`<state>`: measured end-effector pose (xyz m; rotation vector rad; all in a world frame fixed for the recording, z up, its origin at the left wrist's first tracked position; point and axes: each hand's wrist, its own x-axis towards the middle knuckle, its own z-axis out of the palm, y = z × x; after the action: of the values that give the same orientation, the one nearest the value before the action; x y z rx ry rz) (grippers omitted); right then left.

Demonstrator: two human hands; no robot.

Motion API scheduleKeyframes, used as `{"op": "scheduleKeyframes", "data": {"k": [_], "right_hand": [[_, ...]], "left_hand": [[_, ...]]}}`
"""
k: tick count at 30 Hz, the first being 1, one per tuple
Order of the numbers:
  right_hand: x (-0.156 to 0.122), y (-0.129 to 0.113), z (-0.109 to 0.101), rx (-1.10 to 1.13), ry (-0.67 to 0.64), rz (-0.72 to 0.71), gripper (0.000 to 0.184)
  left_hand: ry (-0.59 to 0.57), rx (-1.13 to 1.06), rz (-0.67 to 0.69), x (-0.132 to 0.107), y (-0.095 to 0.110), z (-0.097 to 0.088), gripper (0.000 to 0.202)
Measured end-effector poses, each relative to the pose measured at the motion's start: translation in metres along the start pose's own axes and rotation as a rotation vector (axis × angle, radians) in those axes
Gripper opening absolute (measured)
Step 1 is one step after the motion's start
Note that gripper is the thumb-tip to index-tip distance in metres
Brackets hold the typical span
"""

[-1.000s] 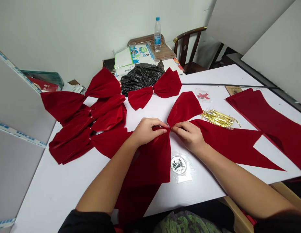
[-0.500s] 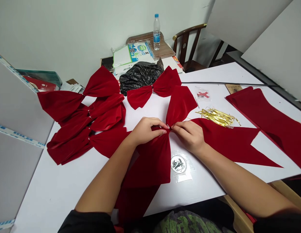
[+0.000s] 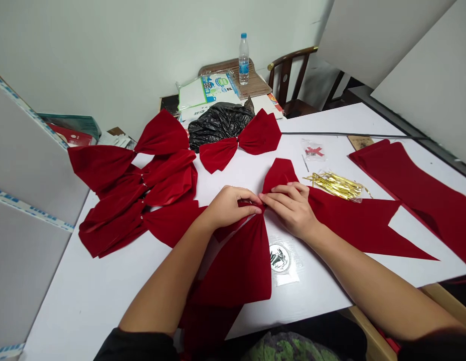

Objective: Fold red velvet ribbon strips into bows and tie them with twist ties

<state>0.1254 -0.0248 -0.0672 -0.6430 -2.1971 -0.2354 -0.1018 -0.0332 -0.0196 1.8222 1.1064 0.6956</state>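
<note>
- The left hand (image 3: 228, 207) is curled, its fingertips pinching the gathered centre of a red velvet bow (image 3: 248, 265) from the 9 o'clock side.
- The right hand (image 3: 291, 213) presses in from 3 o'clock, fingers together and lying across the velvet, pinching the same gathered waist. The two hands nearly touch there.
- The bow lies flat on the white table (image 3: 86, 286), directly in front of the person. One loop points to 1 o'clock, a wide lower part runs toward 6 o'clock, and a long tail (image 3: 353, 225) stretches to 3 o'clock.
- At 4 o'clock from the hands, a round printed sticker (image 3: 280, 258) sits in a clear plastic sleeve, just beside the bow.
- At 2 o'clock, gold twist ties (image 3: 338, 185) lie in a clear bag, near a small packet with a red X (image 3: 313, 150).
- A finished velvet bow (image 3: 221, 153) lies at 12 o'clock, in front of a crumpled black plastic bag (image 3: 217, 123).
- More finished bows (image 3: 112, 200) overlap in a heap at 10 o'clock.
- Uncut velvet strips (image 3: 409, 195) lie at the table's far right.
- Beyond the table, at 12 o'clock, a water bottle (image 3: 244, 60) stands on a wooden chair seat (image 3: 233, 75).
</note>
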Motion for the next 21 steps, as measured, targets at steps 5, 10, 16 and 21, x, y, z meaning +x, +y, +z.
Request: {"op": "scheduleKeyframes", "data": {"k": [5, 10, 16, 21], "right_hand": [[0.014, -0.005, -0.014, -0.17, 0.018, -0.063, 0.02], [0.039, -0.018, -0.043, -0.311, -0.012, -0.076, 0.014], [0.084, -0.021, -0.093, -0.467, 0.042, -0.103, 0.015], [0.121, -0.031, -0.119, -0.535, -0.014, -0.194, 0.013]], "left_hand": [[0.024, 0.232, 0.107, -0.007, 0.022, -0.006, 0.017], [0.039, 0.593, 0.191, -0.025, 0.053, -0.026, 0.029], [0.532, 0.783, 0.475, -0.05, 0.08, -0.046, 0.036], [0.648, 0.634, 0.521, -0.08, 0.1, -0.069, 0.032]]}}
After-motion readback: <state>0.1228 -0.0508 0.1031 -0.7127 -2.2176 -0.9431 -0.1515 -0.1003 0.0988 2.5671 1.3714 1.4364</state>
